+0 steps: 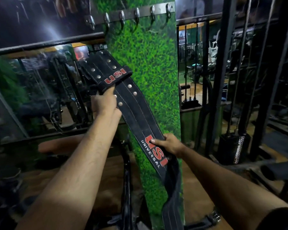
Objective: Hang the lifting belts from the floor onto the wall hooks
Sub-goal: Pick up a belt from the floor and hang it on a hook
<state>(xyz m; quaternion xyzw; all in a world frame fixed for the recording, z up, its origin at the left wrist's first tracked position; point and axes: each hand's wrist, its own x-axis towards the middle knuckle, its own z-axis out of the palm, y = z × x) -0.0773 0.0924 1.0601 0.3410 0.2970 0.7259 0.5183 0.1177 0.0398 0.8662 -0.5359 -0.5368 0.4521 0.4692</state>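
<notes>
I hold a black leather lifting belt [136, 113] with red USI lettering and metal rivets, slanted across a grass-patterned pillar [149, 67]. My left hand [105, 103] grips its upper part just under the belt loop. My right hand [169, 144] grips it lower down, by the USI UNIVERSAL print. The belt's free end hangs down toward the floor. A metal hook rail [131, 14] with several bare hooks is fixed across the pillar's top, well above the belt.
More black straps with a buckle [213, 218] lie on the brown floor at the pillar's foot. A mirror wall [32, 90] is on the left, a padded bench [60, 145] below it. A cable machine with a weight stack [234, 148] stands right.
</notes>
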